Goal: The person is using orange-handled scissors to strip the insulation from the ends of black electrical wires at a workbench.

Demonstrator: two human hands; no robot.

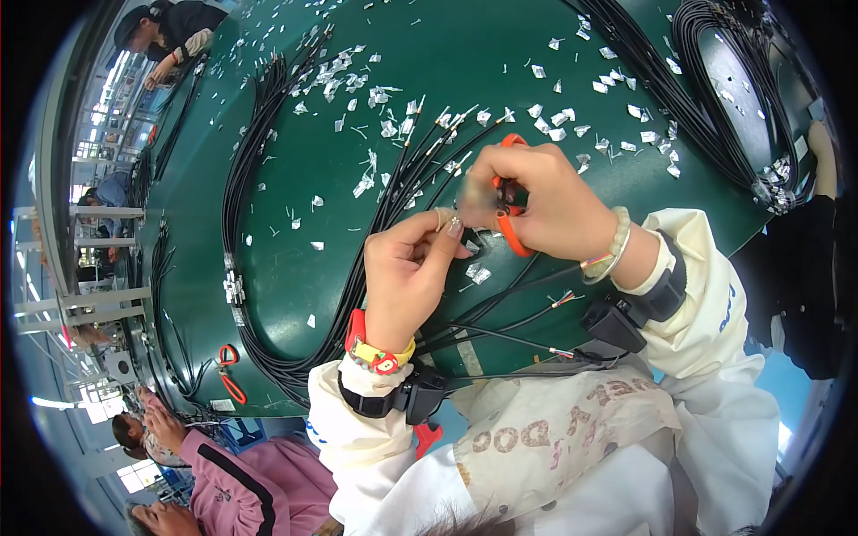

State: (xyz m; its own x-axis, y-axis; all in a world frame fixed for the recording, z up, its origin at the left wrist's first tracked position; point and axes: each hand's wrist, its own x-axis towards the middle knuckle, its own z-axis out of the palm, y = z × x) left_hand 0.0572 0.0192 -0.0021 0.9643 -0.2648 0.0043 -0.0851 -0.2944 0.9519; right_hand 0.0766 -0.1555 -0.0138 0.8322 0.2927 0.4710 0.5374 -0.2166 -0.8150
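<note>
My right hand (559,201) is closed around a pair of orange-handled scissors (513,234). The fingertips there are smeared, and the blades cannot be made out. Close beside it, my left hand (407,266) pinches thumb and forefinger together on something small that the fingers mostly hide. A bundle of black cables (356,284) passes under and beside my left hand, with stripped ends fanned out beyond it. Below my right hand, several loose cables show coloured wires (565,300) at their ends.
Scraps of silver foil (336,76) litter the green table (295,192). Another orange-handled pair of scissors (232,373) lies at the left edge. Coiled black cables (688,54) lie at the far right. A person in pink (259,487) sits at lower left; another (183,27) works at far left.
</note>
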